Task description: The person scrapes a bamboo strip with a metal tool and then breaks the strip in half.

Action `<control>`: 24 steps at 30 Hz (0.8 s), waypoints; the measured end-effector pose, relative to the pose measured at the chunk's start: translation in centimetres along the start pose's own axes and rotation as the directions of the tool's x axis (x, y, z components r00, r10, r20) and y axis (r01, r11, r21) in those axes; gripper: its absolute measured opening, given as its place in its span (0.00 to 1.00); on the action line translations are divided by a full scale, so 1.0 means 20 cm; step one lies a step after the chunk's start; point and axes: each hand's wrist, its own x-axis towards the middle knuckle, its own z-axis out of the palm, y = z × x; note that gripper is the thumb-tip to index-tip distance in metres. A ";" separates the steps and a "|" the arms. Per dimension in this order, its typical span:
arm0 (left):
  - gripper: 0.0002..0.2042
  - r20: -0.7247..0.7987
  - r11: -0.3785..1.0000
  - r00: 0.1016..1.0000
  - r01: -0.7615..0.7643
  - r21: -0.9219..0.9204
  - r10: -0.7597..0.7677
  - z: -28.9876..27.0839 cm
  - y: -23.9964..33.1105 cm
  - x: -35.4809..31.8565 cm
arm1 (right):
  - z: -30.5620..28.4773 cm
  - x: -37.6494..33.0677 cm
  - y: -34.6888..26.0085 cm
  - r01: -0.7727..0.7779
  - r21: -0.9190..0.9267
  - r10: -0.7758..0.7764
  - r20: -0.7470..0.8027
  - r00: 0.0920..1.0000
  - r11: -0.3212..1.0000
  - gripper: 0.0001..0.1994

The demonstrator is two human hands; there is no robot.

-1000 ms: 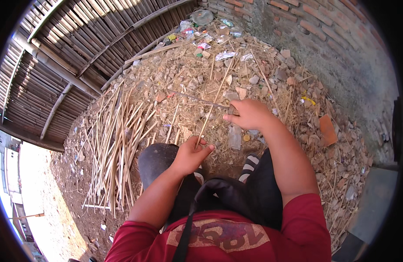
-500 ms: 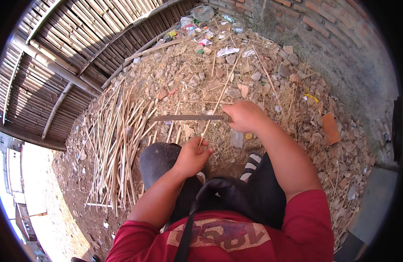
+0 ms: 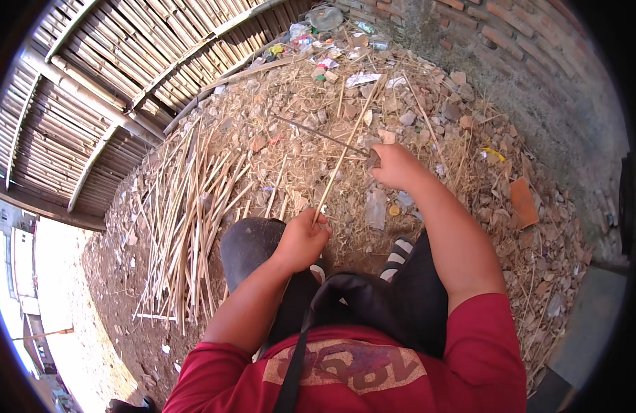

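Note:
My left hand [image 3: 303,237] grips the near end of a long thin bamboo stick [image 3: 345,151] that runs away from me over the rubble. My right hand [image 3: 395,166] is closed on the handle of a long dark blade [image 3: 318,134], a knife, whose blade lies across the stick and points up-left. A black block or stump [image 3: 249,244] sits just under my left hand, beside my knees.
A pile of split bamboo sticks [image 3: 187,227] lies on the ground to my left. Rubble, stones, dry straw and litter [image 3: 325,41] cover the ground ahead. A brick wall [image 3: 524,62] rises on the right, and a bamboo fence [image 3: 125,76] stands at the upper left.
The knife has swung from lying level across the stick to pointing up-left, with my right hand shifted slightly up. My left hand keeps holding the stick's near end.

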 end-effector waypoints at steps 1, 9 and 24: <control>0.11 0.000 0.999 1.000 -0.022 -0.027 0.022 0.00 -0.03 0.02 | 0.01 -0.01 -0.05 0.051 -0.080 -0.048 0.040 0.998 0.995 0.12; 0.11 -0.007 1.000 1.000 0.011 -0.027 -0.011 -0.01 -0.04 0.02 | 0.11 0.00 -0.06 0.098 -0.060 -0.093 0.075 0.993 0.993 0.11; 0.10 0.024 0.998 0.999 -0.047 0.039 0.046 0.02 -0.09 0.02 | 0.03 0.01 0.03 -0.042 0.050 0.039 0.070 0.997 0.998 0.09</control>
